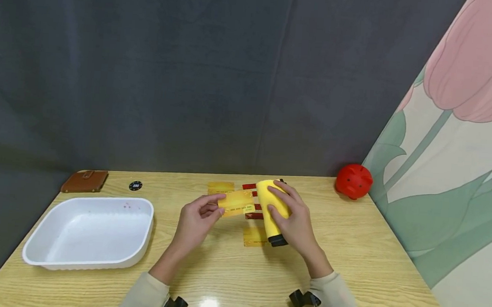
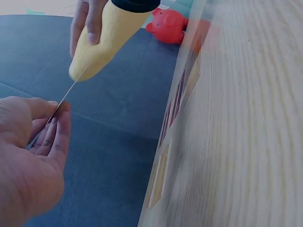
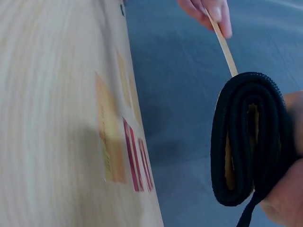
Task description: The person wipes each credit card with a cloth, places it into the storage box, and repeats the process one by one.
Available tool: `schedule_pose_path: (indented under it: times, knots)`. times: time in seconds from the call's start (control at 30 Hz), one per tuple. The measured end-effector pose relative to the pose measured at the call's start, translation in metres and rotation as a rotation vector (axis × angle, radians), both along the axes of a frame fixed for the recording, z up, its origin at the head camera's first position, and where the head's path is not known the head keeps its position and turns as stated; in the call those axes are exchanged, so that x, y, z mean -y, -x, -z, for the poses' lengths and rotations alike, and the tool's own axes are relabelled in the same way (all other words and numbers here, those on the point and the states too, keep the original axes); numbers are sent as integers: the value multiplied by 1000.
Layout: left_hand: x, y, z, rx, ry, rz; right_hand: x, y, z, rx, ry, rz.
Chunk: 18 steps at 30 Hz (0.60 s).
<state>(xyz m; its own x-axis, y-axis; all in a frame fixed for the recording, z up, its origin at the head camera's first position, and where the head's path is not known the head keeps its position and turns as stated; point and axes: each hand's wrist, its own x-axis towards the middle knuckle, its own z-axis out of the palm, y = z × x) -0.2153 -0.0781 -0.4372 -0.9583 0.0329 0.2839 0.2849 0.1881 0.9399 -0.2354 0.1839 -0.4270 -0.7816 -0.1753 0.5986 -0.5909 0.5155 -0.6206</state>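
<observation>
My left hand (image 1: pixel 197 221) pinches a gold bank card (image 1: pixel 236 202) between thumb and fingers, raised above the table. In the left wrist view that card (image 2: pixel 71 87) is seen edge-on, its far end right at the yellow cloth roll (image 2: pixel 97 49). My right hand (image 1: pixel 296 220) grips this roll (image 1: pixel 265 205), a yellow cloth with black edging. The right wrist view shows its black end (image 3: pixel 253 137) folded in several layers. Below the hands lie a gold card (image 1: pixel 254 237), another gold card (image 1: pixel 221 187) and red-striped cards (image 1: pixel 253 216), partly hidden by the roll.
A white plastic tray (image 1: pixel 88 261) stands at the left. Behind it lie a brown leather wallet (image 1: pixel 84 181) and a black round chip (image 1: pixel 135 186). A red piggy bank (image 1: pixel 353 181) sits at the back right, near a dark curtain (image 1: pixel 191 73) and a tulip-patterned panel (image 1: pixel 452 210).
</observation>
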Motion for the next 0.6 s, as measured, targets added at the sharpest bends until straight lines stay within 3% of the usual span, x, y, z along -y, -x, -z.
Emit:
schedule_pose_path:
  times: [0.23, 0.6]
  knots:
    - [4, -1, -7, -5, -18, -21, -19, 5, -7, 7, 61, 55]
    - [22, -7, -24, 14, -77, 21, -29, 4, -13, 40, 106, 79]
